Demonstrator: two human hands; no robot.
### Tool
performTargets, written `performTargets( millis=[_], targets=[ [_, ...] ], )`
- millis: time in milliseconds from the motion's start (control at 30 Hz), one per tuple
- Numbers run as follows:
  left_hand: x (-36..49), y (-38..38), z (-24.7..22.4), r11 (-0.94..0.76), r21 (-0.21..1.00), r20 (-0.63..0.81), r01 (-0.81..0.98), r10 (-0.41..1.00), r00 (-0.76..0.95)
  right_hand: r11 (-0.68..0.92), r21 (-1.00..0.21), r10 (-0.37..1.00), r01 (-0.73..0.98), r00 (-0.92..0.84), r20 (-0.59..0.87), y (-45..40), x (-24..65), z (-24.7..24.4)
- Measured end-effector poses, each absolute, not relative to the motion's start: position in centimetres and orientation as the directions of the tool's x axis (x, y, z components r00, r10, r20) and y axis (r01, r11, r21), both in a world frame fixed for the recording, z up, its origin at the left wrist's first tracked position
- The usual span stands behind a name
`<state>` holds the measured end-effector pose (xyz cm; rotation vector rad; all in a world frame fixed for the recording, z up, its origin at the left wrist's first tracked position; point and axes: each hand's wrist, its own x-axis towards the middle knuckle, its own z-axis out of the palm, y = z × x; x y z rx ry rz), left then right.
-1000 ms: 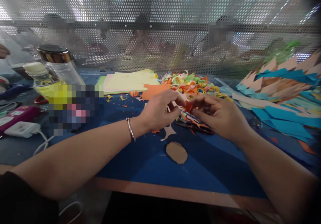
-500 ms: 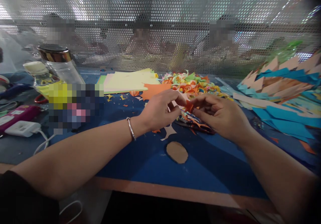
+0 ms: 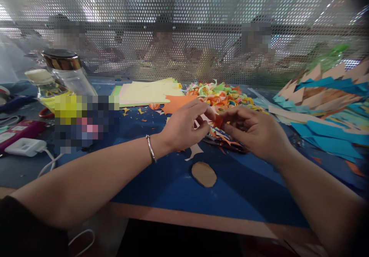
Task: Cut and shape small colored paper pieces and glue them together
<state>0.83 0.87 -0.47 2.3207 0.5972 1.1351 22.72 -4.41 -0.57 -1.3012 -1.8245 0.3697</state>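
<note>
Between my two hands is a small piece of orange paper (image 3: pixel 218 121), held above the blue table. My left hand (image 3: pixel 191 124), with a silver bangle at the wrist, pinches its left side. On the other side, the fingertips of my right hand (image 3: pixel 250 132) are closed on it. The fingers cover part of the piece, so its full outline is hidden. Below the hands lies an oval of brown cardboard (image 3: pixel 204 174). A pale paper offcut (image 3: pixel 195 151) rests just above that oval. Behind my left hand is a larger orange sheet (image 3: pixel 177 103).
A stack of pale yellow paper (image 3: pixel 150 92) and a heap of colourful paper scraps (image 3: pixel 227 93) lie at the back. Blue and peach cut paper (image 3: pixel 331 134) spreads on the right. Bottles (image 3: pixel 70 76) and a white charger (image 3: pixel 25 147) stand left. A perforated metal screen (image 3: pixel 187 3) rises behind.
The orange piece has turned slightly between my fingers and looks more folded or curled. Both hands keep nearly the same place; the cardboard oval has not moved.
</note>
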Motion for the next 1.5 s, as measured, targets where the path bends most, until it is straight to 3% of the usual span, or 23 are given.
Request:
performTargets(
  millis=[1500],
  targets=[
    [0.88, 0.79, -0.42, -0.774, 0.588, 0.570, 0.233, 0.601, 0.560, 0.389, -0.673, 0.895, 0.629, -0.087, 0.437, -4.49, 22.71, -0.24]
  ],
)
